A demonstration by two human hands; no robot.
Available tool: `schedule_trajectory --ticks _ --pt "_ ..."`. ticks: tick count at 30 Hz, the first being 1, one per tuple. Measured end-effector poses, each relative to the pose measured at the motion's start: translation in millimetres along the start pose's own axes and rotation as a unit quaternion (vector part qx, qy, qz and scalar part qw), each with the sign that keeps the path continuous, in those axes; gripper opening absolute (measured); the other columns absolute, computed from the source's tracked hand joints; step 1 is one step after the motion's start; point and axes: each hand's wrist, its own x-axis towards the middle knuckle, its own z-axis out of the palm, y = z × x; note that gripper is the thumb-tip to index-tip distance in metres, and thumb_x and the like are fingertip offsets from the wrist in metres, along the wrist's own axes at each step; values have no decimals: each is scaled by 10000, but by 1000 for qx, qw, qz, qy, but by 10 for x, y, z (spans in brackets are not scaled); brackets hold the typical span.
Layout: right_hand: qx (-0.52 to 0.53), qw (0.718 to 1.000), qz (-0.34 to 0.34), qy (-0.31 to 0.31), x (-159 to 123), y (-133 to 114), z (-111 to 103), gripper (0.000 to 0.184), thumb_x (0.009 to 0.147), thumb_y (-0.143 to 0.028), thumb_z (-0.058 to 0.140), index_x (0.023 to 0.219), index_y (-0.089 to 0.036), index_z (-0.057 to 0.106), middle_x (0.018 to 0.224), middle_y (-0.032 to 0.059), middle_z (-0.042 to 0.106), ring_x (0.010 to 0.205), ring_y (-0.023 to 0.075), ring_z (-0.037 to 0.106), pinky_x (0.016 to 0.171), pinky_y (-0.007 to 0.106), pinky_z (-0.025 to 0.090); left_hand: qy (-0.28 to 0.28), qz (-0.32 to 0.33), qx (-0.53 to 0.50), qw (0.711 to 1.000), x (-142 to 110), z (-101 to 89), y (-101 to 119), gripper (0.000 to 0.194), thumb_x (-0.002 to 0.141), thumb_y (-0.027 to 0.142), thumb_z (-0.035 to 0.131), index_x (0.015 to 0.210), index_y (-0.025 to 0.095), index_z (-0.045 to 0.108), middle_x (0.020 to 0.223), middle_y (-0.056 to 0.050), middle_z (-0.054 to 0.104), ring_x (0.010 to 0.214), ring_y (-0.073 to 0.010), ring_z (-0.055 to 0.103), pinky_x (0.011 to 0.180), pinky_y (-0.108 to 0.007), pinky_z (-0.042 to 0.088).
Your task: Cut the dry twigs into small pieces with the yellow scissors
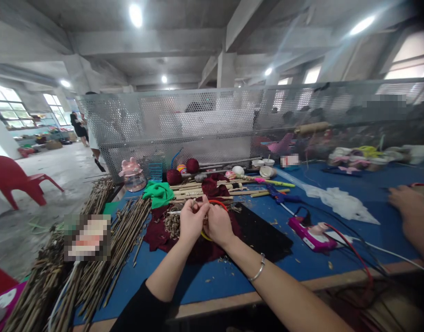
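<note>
My left hand (191, 221) and my right hand (218, 225) meet above the middle of the table. The fingers of both are closed and pressed together at the tips; whatever they pinch is too small and hidden to name. Just behind and below my right hand shows a ring with a red edge (219, 203) and a yellow part, mostly covered by the hands. Beside my left hand lies a clump of dried plant bits (172, 223). A dark red cloth (156, 233) spreads under these things, with a black sheet (263, 235) to its right.
Bundles of dry stalks (118, 249) cover the left side. Farther back are a green cloth (159, 192), yarn balls (192, 166) and bamboo sticks (184, 186). A glue gun (281, 196) and purple power strip (310, 234) with cords lie right. Another person's hand (405, 198) is at far right.
</note>
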Motion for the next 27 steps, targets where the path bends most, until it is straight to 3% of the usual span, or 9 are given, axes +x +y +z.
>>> schedule_trajectory --ticks 5,8,11,14,17,19,22,24,27 --pt "26 999 6 18 -7 1 -9 745 716 -195 497 1360 -101 136 866 97 554 756 231 458 651 352 380 -39 -9 -14 999 8 -28 92 319 684 342 593 607 187 325 538 64 441 469 -58 409 466 -170 345" --pt "155 984 65 53 9 45 35 723 693 -233 543 1319 -120 199 924 94 550 785 209 493 684 333 407 -28 53 38 997 -54 -42 116 238 714 335 565 644 177 401 618 23 520 530 -79 459 507 -188 371" --pt "337 908 222 110 52 149 96 614 654 -311 598 1177 -135 329 858 56 541 713 160 516 636 279 425 -27 145 133 980 -146 -93 77 148 752 305 527 716 162 515 672 -12 555 584 -99 478 564 -209 383" --pt "478 807 332 103 108 264 101 347 662 -418 582 864 -164 459 680 3 505 576 124 476 538 246 401 -24 151 167 974 -193 -165 -20 166 765 314 516 691 166 520 603 11 502 548 -97 449 557 -210 370" --pt "605 719 337 54 145 295 27 290 727 -468 458 746 -179 460 576 -20 465 469 103 423 456 231 364 29 103 151 983 -161 -217 -111 168 781 332 498 758 166 515 659 2 514 616 -113 483 613 -225 384" --pt "657 694 295 5 147 247 -43 259 731 -432 427 759 -180 476 591 -11 485 477 104 444 466 230 374 40 74 135 987 -120 -235 -144 189 795 337 478 861 164 514 779 -29 554 714 -130 516 681 -246 397" --pt "672 696 235 -95 120 112 -127 201 713 -361 409 713 -178 493 566 -14 477 496 105 445 495 228 367 -13 31 113 993 -83 -246 -172 212 817 354 436 902 169 497 824 -38 563 742 -134 523 699 -258 401" --pt "631 737 200 -135 95 34 -151 179 694 -320 429 593 -177 465 501 -31 428 476 95 398 483 217 329 -36 17 122 992 -80 -248 -192 196 815 369 436 805 177 474 714 -1 524 650 -117 491 632 -238 389" --pt "564 798 180 -111 66 -4 -137 282 725 -288 422 469 -175 388 457 -38 368 476 86 350 486 218 288 -33 27 160 986 -84 -250 -214 225 794 368 471 682 184 405 600 44 424 548 -92 403 545 -209 337"
